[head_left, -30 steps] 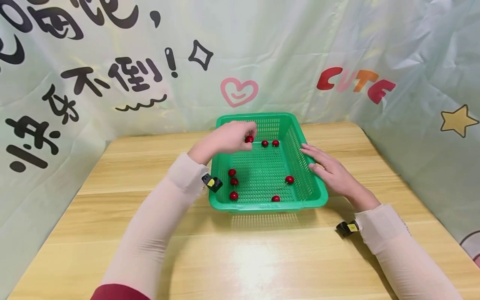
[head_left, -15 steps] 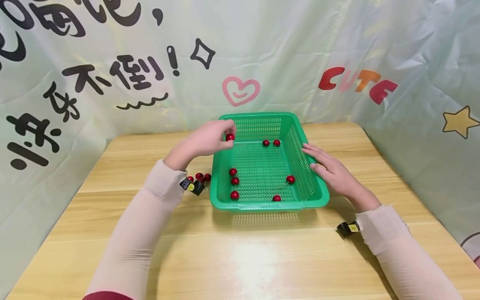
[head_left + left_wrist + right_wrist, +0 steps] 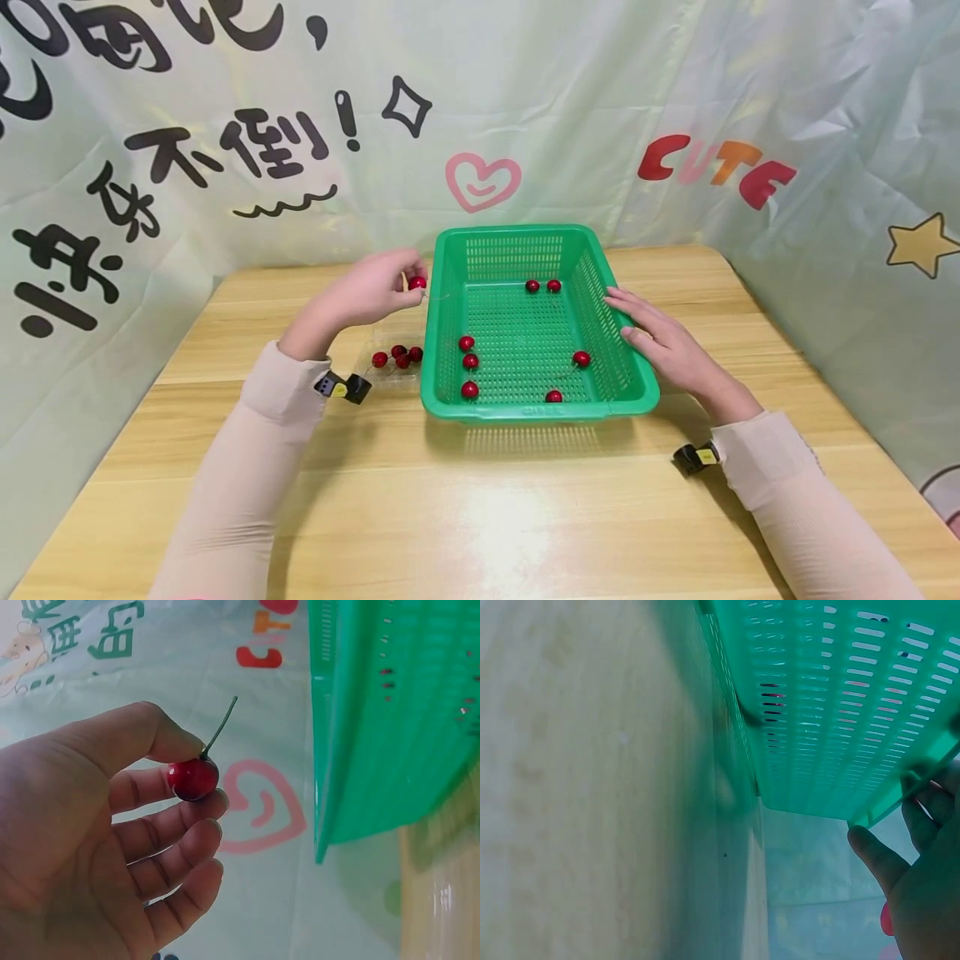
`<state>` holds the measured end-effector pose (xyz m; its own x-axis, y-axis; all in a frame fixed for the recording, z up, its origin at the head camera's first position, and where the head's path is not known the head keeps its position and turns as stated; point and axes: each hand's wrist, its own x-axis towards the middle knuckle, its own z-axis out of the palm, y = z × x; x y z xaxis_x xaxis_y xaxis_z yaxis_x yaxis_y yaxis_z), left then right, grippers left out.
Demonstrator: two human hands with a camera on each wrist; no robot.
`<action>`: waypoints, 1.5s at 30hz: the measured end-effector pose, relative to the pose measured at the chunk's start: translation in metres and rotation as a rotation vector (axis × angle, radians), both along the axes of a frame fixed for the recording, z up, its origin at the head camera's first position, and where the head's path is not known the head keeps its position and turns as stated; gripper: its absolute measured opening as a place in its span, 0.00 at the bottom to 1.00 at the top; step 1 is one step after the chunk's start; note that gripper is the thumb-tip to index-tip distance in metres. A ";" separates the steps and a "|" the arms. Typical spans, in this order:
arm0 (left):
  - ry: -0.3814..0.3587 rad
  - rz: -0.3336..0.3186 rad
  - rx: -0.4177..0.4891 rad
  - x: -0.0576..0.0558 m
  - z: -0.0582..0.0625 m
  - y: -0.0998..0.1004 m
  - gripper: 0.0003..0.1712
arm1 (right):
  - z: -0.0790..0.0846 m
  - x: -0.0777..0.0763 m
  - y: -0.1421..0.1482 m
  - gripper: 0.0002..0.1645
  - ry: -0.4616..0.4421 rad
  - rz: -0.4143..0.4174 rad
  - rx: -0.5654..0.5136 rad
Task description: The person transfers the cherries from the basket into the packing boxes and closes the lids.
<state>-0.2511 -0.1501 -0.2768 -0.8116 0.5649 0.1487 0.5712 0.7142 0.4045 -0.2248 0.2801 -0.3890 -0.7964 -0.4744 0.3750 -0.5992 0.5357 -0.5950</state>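
Observation:
A red cherry [image 3: 193, 778] with a thin green stem is pinched between the thumb and fingers of my left hand [image 3: 371, 287]. In the left wrist view its stem points up and right, and the other fingers are loosely bent. That hand is just outside the left wall of the green basket [image 3: 538, 412]. My right hand [image 3: 663, 342] rests on the basket's right rim, fingertips over its edge and thumb touching it. Several cherries [image 3: 470, 362] lie apart on the basket floor, along the left side, at the back and at the front right.
Left of the basket, a clear plastic box [image 3: 390, 379] with several cherries [image 3: 402, 361] stands on the wooden table [image 3: 480, 517]. A printed cloth [image 3: 570, 125] hangs behind the table. Each wrist wears a small black camera [image 3: 358, 388].
My left hand has moved left with the cherry, from over the basket to outside its left wall. The box of cherries has come into view below it. My right hand stays on the rim.

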 end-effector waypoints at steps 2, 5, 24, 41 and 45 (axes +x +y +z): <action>-0.004 0.007 -0.011 0.002 -0.003 -0.007 0.05 | 0.000 0.000 0.000 0.28 0.002 -0.001 0.002; -0.008 0.022 -0.033 0.004 -0.007 -0.018 0.04 | 0.000 0.000 0.000 0.28 0.004 -0.003 0.003; -0.163 0.056 -0.042 0.016 -0.051 -0.056 0.05 | 0.001 0.000 -0.002 0.28 0.019 -0.001 -0.007; -0.177 0.021 -0.080 0.020 -0.088 -0.057 0.08 | 0.002 0.002 -0.003 0.28 0.028 0.023 -0.036; -0.188 0.033 -0.104 0.022 -0.093 -0.057 0.09 | 0.002 0.002 -0.003 0.28 0.020 0.016 -0.032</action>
